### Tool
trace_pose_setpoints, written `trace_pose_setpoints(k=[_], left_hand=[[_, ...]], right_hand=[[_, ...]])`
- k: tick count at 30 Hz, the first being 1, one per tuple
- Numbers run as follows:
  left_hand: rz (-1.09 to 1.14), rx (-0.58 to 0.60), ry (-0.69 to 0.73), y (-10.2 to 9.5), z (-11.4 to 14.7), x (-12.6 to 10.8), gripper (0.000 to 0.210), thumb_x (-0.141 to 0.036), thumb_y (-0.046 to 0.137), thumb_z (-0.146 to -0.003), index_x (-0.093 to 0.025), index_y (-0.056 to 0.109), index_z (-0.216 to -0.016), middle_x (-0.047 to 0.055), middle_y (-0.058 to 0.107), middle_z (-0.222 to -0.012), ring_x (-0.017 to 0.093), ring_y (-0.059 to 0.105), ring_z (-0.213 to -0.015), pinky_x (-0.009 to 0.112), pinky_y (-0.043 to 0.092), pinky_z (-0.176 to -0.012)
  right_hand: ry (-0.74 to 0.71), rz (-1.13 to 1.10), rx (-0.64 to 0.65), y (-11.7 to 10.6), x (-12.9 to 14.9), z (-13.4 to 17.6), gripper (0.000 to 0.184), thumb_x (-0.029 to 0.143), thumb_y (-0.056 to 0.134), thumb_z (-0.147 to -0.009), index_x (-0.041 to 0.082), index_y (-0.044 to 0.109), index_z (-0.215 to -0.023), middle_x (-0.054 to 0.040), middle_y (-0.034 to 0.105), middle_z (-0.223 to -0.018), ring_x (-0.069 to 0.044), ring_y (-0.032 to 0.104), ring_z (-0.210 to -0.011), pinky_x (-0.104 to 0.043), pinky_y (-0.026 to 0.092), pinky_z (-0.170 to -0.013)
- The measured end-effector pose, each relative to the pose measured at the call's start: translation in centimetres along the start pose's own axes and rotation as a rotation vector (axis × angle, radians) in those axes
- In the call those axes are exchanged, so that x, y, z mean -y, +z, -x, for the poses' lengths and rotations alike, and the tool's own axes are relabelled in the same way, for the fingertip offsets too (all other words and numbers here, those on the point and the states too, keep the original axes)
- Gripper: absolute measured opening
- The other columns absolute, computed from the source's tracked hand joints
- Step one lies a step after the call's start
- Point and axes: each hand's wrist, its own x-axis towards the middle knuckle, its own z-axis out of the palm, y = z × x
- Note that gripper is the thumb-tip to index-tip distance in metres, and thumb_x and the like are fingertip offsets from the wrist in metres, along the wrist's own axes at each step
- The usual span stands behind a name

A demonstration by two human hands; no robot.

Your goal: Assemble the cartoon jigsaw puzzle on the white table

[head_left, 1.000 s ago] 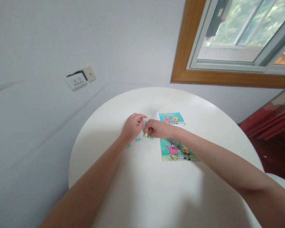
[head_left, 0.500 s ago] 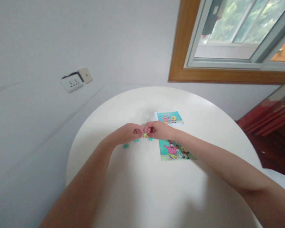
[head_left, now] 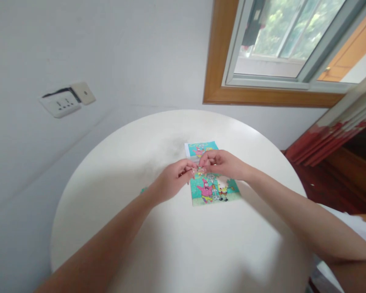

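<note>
A cartoon jigsaw puzzle (head_left: pixel 215 191) with pink and yellow figures on teal lies flat on the white round table (head_left: pixel 183 244). Over its upper left part my two hands meet, fingertips nearly touching. My left hand (head_left: pixel 176 177) is closed in a pinch on a small puzzle piece. Pinched between the fingers of my right hand (head_left: pixel 224 163) is a small yellowish puzzle piece (head_left: pixel 200 173), close to the left fingertips. Whether the two pieces are joined, I cannot tell. Behind the hands lies a picture sheet (head_left: pixel 199 148) with the same figures, partly covered by my right hand.
A loose teal puzzle piece (head_left: pixel 144 190) shows beside my left forearm. The table stands against a white wall with a socket (head_left: pixel 62 103). A wood-framed window (head_left: pixel 213 95) is at the back right, with a red and white curtain (head_left: pixel 320 138) beside it.
Both hands have moved right, from beside the puzzle to over its upper left part. The view has turned somewhat to the right. More of the puzzle's figures show.
</note>
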Motion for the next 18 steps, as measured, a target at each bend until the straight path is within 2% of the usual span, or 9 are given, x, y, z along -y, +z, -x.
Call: trace_pose_setpoints(k=[3, 5, 8, 10, 13, 18], left_hand=[[-0.192, -0.043, 0.121, 1.5, 0.8, -0.9, 0.021, -0.029, 0.046, -0.092, -0.02, 0.057, -0.107, 0.004, 0.063, -0.09, 0.017, 0.058, -0.081, 0.029, 0.047, -0.071], [-0.358, 0.002, 0.269, 2.3, 1.2, -1.3, 0.018, -0.023, 0.047, -0.092, -0.02, 0.06, -0.103, 0.006, 0.062, -0.101, 0.02, 0.056, -0.096, 0.034, 0.046, -0.085], [-0.512, 0.096, 0.411, 3.5, 1.6, -1.5, 0.021, -0.018, 0.047, -0.092, -0.021, 0.063, -0.105, 0.007, 0.06, -0.108, 0.022, 0.052, -0.105, 0.04, 0.043, -0.095], [-0.578, 0.126, 0.44, 4.2, 1.7, -1.3, 0.024, -0.017, 0.047, -0.092, -0.022, 0.062, -0.11, 0.007, 0.059, -0.114, 0.023, 0.049, -0.11, 0.042, 0.041, -0.098], [-0.632, 0.16, 0.457, 5.0, 1.8, -0.8, 0.028, -0.018, 0.048, -0.093, -0.024, 0.06, -0.118, 0.007, 0.057, -0.121, 0.024, 0.046, -0.117, 0.044, 0.039, -0.101], [-0.659, 0.2, 0.497, 5.2, 1.9, -0.4, 0.034, -0.018, 0.048, -0.092, -0.024, 0.057, -0.125, 0.008, 0.056, -0.12, 0.024, 0.046, -0.117, 0.042, 0.04, -0.102]], right_hand=[[0.054, 0.023, -0.097, -0.8, -0.4, 2.6, 0.026, 0.022, 0.064, -0.077, 0.017, 0.066, -0.102, 0.0023, 0.064, -0.071, -0.01, 0.055, -0.064, -0.025, 0.041, -0.063], [0.118, 0.101, -0.193, -1.2, -0.9, 4.1, 0.023, 0.026, 0.065, -0.076, 0.017, 0.07, -0.096, 0.0009, 0.065, -0.072, -0.011, 0.056, -0.065, -0.026, 0.042, -0.063], [0.191, 0.164, -0.269, -1.4, -2.0, 5.4, 0.021, 0.028, 0.065, -0.074, 0.016, 0.071, -0.09, 0.0002, 0.065, -0.071, -0.012, 0.056, -0.065, -0.026, 0.044, -0.065], [0.218, 0.189, -0.282, -1.3, -2.7, 5.7, 0.021, 0.029, 0.065, -0.074, 0.015, 0.07, -0.089, 0.0006, 0.064, -0.07, -0.012, 0.056, -0.064, -0.025, 0.043, -0.063], [0.192, 0.235, -0.237, -1.2, -3.4, 5.8, 0.019, 0.032, 0.063, -0.078, 0.015, 0.069, -0.086, 0.0014, 0.063, -0.069, -0.011, 0.054, -0.063, -0.023, 0.041, -0.06], [0.142, 0.322, -0.223, -1.4, -3.8, 5.8, 0.018, 0.033, 0.066, -0.078, 0.016, 0.072, -0.08, -0.0001, 0.065, -0.072, -0.012, 0.055, -0.068, -0.023, 0.043, -0.065]])
